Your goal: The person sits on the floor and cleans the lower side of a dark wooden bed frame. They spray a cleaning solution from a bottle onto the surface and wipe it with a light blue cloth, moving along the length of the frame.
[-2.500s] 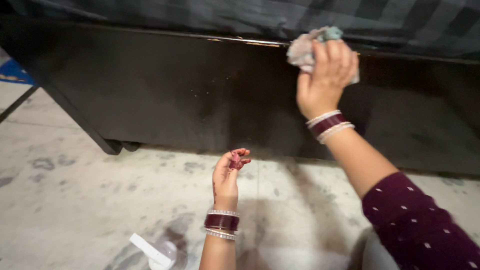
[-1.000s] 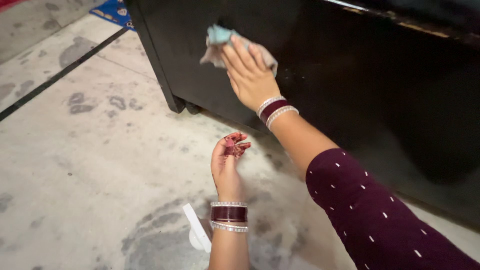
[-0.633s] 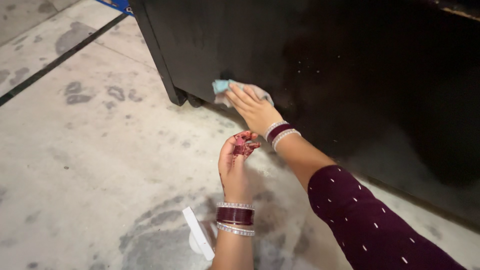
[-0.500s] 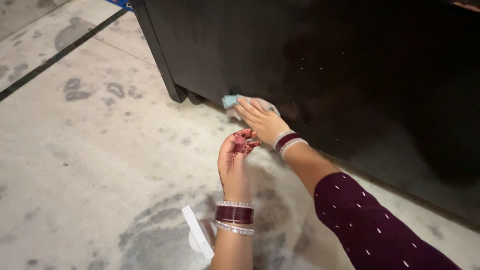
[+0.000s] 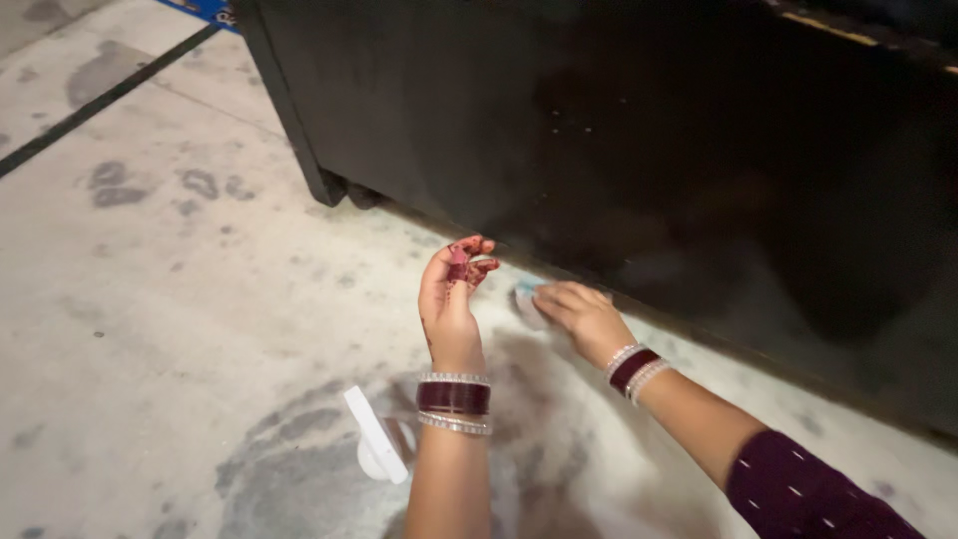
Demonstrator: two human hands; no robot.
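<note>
My right hand [image 5: 581,316] presses a crumpled pale blue-and-grey cloth [image 5: 526,298] onto the floor, right by the bottom edge of a large black wooden panel [image 5: 619,140]. Most of the cloth is hidden under the fingers. My left hand [image 5: 451,295] hovers upright beside it, fingers loosely curled with stained tips, holding nothing. Both wrists carry maroon and silver bangles.
A white spray bottle [image 5: 377,444] sits on the mottled concrete floor [image 5: 180,329] just left of my left forearm. A black line runs across the floor at far left. A blue mat corner [image 5: 205,10] shows at the top. The black panel's foot [image 5: 324,188] rests on the floor.
My right hand has wiped down the black panel from its top edge, then slid right and down to the floor with the cloth. The left hand has stayed almost still.
</note>
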